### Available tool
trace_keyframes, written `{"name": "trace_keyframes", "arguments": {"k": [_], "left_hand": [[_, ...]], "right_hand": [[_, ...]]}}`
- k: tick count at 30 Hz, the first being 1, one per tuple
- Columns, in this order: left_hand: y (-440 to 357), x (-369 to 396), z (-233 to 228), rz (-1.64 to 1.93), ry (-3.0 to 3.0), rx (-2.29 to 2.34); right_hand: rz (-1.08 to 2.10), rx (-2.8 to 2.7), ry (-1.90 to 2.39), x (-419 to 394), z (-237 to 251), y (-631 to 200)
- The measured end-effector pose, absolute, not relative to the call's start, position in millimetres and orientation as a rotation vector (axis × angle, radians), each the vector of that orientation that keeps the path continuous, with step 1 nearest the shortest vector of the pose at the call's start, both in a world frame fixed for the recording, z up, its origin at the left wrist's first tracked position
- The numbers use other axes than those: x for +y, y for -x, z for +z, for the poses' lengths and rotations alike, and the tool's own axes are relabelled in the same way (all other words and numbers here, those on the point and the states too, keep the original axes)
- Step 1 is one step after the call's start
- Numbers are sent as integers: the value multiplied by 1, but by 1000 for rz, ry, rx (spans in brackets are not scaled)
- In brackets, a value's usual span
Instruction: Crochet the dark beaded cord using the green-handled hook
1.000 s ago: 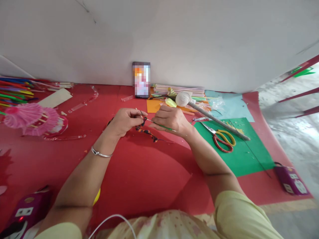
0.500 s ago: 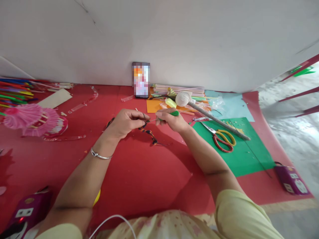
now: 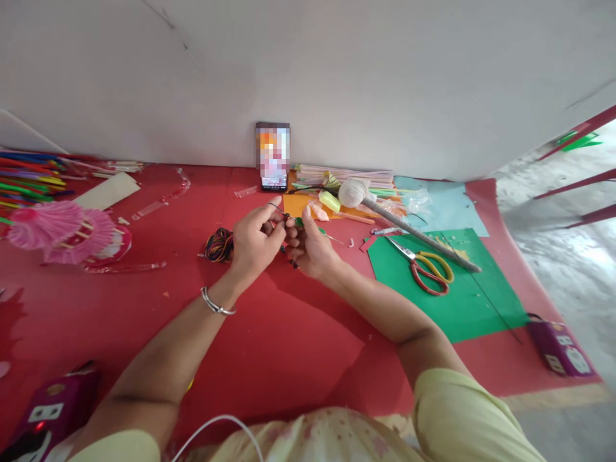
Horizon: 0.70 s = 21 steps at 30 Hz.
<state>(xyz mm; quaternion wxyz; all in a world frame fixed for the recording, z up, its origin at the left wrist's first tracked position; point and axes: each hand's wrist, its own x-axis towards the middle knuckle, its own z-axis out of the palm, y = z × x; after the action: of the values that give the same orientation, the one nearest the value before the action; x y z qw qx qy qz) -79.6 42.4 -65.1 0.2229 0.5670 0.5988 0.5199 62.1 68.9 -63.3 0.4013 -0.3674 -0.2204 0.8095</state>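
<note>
While both hands meet near the middle of the frame, the left hand [image 3: 254, 242] pinches a thin wire [image 3: 276, 206] between thumb and forefinger, and the right hand [image 3: 310, 247] closes its fingertips on a small green-tipped piece [image 3: 299, 222] just beside it. A coil of multicoloured thread [image 3: 219, 245] lies on the red tabletop [image 3: 269, 333] touching the left hand's outer edge. Right of the hands, yellow- and red-handled scissors [image 3: 430, 272] rest on a flat green sheet [image 3: 447, 289], with a long grey rod [image 3: 418, 236] ending in a white cloth-wrapped ball slanting across its upper edge. Behind the hands a phone [image 3: 273, 156] stands upright against the pale wall, beside an orange sheet [image 3: 294, 204] and a stack of pale straws [image 3: 346, 173]. At the left edge sit pink pleated paper fans [image 3: 62, 231] and a bundle of bright straws [image 3: 29, 176]. Purple socket blocks lie at lower left [image 3: 52, 404] and lower right [image 3: 561, 346]. A metal bangle [image 3: 216, 305] circles the left wrist.
</note>
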Motion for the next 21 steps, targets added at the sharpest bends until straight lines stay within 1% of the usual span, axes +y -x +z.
{"name": "trace_keyframes", "arguments": {"k": [2,6,7,10,13,15,18,21], "left_hand": [[76,42,-65,1487,-1508,1661],[78,45,-57,1503,-1090,1456],[82,46,-54,1481,-990,1385],[93,48,-41,1241,-803,1174],[103,48,-34,1127,-741,1083],[106,49,-33,1107,-738,1086],[108,50,-36,1084,-751,1097],[109,51,-37,1070,-760,1093]], "right_hand": [[2013,-518,906,64,-63,-56],[1902,-667,882,61,-77,-51],[1872,-753,879,63,-83,-53],[1746,-1139,776,76,-98,-65],[1408,-1599,624,96,-100,-82],[1196,-1799,504,108,-94,-92],[989,-1951,368,118,-83,-102],[860,-2053,354,122,-74,-109]]}}
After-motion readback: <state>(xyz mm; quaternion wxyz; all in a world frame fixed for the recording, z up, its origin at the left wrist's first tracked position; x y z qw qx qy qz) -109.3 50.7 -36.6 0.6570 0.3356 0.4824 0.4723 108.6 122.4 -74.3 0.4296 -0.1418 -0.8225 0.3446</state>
